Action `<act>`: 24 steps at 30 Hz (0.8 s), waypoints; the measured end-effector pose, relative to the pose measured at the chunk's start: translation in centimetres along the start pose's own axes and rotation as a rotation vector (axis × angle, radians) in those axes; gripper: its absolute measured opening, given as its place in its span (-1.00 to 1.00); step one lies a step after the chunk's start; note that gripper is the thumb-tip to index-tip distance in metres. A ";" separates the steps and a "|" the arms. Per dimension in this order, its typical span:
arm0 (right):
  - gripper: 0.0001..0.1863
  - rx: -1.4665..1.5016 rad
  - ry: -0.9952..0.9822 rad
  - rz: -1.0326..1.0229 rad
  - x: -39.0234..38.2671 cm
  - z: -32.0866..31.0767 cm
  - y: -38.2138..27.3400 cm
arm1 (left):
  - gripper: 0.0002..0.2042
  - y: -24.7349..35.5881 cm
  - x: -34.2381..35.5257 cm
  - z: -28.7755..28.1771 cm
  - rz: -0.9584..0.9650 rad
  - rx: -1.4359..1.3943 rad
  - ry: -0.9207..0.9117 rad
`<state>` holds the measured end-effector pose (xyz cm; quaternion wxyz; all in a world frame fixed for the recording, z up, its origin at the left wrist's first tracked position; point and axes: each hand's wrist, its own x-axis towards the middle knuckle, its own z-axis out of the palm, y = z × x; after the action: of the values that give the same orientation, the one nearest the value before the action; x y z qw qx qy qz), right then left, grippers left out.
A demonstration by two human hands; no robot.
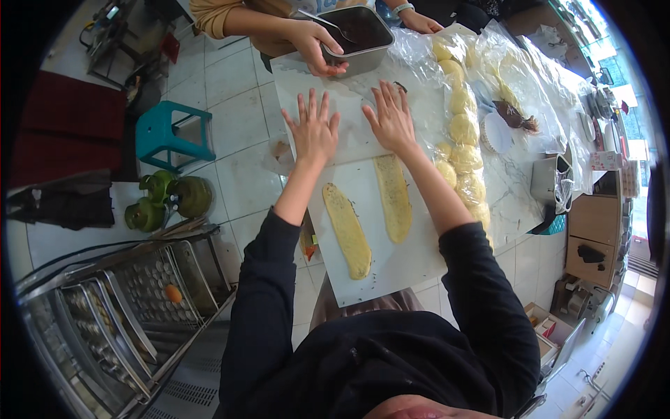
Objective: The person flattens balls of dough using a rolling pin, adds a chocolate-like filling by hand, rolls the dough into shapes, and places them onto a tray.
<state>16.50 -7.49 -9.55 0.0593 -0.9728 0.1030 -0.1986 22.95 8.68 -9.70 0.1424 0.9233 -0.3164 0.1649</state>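
Note:
My left hand (314, 131) is open, palm down with its fingers spread, over the far part of the white worktop (370, 269). My right hand (392, 120) is open in the same way to its right; neither holds anything. Whether the palms touch the surface, I cannot tell. Nearer to me lie two long flattened strips of yellow dough, a left strip (347, 234) and a right strip (396, 202), both with dark specks. Beyond my hands, another person's hand (315, 45) grips a deep metal pan (370, 61) with dark filling and a spoon (322, 21) in it.
To the right, a row of yellow dough balls (464, 129) lies under clear plastic (419, 52). A white round dish (496, 133) and a metal container (551, 180) stand farther right. On the floor at left are a teal stool (174, 136), green gas cylinders (190, 195) and a tray rack (150, 279).

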 end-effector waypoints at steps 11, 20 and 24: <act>-0.63 0.102 -0.310 -0.065 -2.1 -3.1 -2.1 | -0.70 -2.1 -3.2 -1.5 -0.187 -0.137 -0.149; -0.56 0.208 -0.401 -0.258 -12.6 -7.4 -3.6 | -0.76 1.3 -13.9 -8.1 -0.226 -0.329 -0.539; -0.46 0.155 -0.254 -0.160 -10.5 -5.4 -6.3 | -0.68 1.5 -12.2 -4.1 -0.345 -0.197 -0.193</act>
<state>6.02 0.53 -7.53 0.1307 -0.9877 0.0015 -0.0855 12.01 15.59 -10.59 0.2268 0.9569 -0.1804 0.0171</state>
